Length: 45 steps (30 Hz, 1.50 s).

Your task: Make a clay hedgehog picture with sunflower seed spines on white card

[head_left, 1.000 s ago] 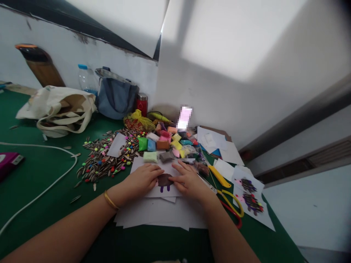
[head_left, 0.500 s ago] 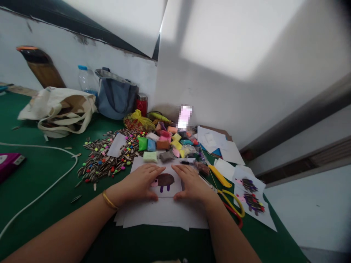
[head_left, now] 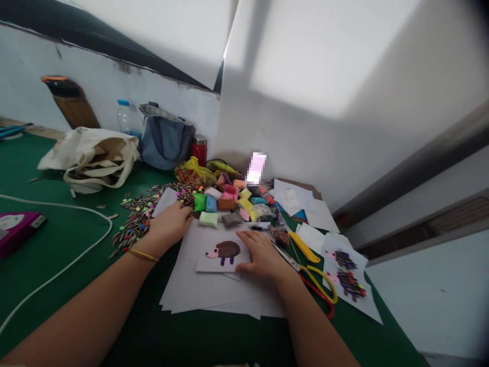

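A small white card (head_left: 210, 262) with a brown and pink clay hedgehog (head_left: 227, 250) on purple legs lies on stacked white sheets (head_left: 191, 295). My right hand (head_left: 262, 252) rests at the card's right edge, fingers and thumb apart, holding nothing. My left hand (head_left: 171, 221) is over the right part of the striped seed pile (head_left: 133, 219), which is mixed with coloured beads. Its fingers point down into the pile beside the clay packs; their tips are hidden, so whether they hold anything cannot be made out.
Coloured clay packs (head_left: 226, 203) sit behind the sheets. Yellow and red scissors (head_left: 321, 285) and a yellow cutter (head_left: 304, 247) lie to the right, near two seed-covered hedgehog cards (head_left: 349, 285). Bags (head_left: 164, 137), a bottle (head_left: 128, 120) and a white cable (head_left: 76, 206) are on the left.
My left hand has left the card's left side and moved up and left to the seed pile, uncovering the hedgehog's pink face. My right hand stays by the card.
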### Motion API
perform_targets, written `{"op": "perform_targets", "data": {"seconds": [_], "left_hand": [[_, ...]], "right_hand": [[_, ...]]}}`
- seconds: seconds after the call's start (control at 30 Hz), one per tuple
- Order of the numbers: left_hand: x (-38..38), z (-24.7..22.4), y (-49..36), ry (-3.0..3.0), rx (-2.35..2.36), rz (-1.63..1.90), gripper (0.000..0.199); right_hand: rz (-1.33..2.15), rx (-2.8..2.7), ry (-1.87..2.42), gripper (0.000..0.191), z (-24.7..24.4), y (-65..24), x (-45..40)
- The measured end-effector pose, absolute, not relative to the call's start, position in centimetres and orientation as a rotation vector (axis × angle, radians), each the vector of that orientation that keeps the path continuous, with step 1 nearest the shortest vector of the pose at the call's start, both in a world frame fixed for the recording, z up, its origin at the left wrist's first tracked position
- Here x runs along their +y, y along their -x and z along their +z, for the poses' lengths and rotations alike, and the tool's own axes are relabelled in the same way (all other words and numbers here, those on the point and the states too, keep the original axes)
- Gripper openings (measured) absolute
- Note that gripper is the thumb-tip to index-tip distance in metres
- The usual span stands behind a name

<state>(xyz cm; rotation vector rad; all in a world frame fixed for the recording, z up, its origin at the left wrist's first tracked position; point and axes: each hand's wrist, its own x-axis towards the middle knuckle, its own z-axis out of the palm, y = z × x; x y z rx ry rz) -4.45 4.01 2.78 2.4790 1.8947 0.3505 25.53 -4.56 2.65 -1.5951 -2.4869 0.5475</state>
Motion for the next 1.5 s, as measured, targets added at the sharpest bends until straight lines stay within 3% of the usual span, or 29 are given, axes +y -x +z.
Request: {"op": "perform_targets", "data": {"seconds": [0.2, 0.5, 0.73, 1.0, 1.27, 1.5], "left_hand": [[4.8, 2.1, 3.1, -2.523, 1.96, 0.203, 0.037], [6.8, 1.3, 3.2, -2.488, 1.762, 0.391, 0.025], [7.6, 2.6, 5.0, -2.093, 1.678, 0.817, 0.01], [6.8, 5.1, 4.7, -1.192, 1.353, 1.327, 0.013], [1.0, 4.8, -0.6, -0.66, 0.805, 1.133, 0.021], [-2.1, 2.6, -4.2, -0.227, 0.498, 0.743, 0.012]], "right_hand": [[0.545, -2.487, 1.581, 0.093, 2.6, -25.5, -4.8], [0.524, -2.485, 1.566, 0.09, 2.2, -25.7, -4.6], [0.513, -2.482, 1.564, 0.09, 2.3, -25.5, -4.8], [0.481, -2.462, 1.547, 0.079, 2.3, -25.4, -4.7], [0.331, -2.195, 1.35, 0.037, 1.3, -24.4, -4.3], [0.704, -1.768, 1.196, 0.018, 0.8, -20.9, -5.1]]}}
